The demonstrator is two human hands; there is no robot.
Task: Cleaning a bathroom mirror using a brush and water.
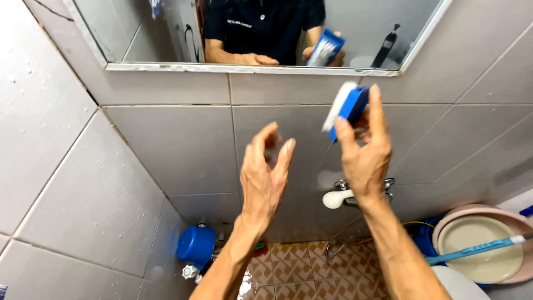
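**Item counts**

Two hands: left hand [264, 172], right hand [363, 153]. One blue scrub brush [347, 111]. One mirror [139, 33]. One blue scoop [195, 246]. One wall tap [340, 197]. One pink basin [483, 247]. One long blue handle [477, 250].

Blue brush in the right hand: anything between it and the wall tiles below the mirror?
Nothing visible. The right hand holds the blue brush up before bare wall tiles; the open left hand is lower and to the side.
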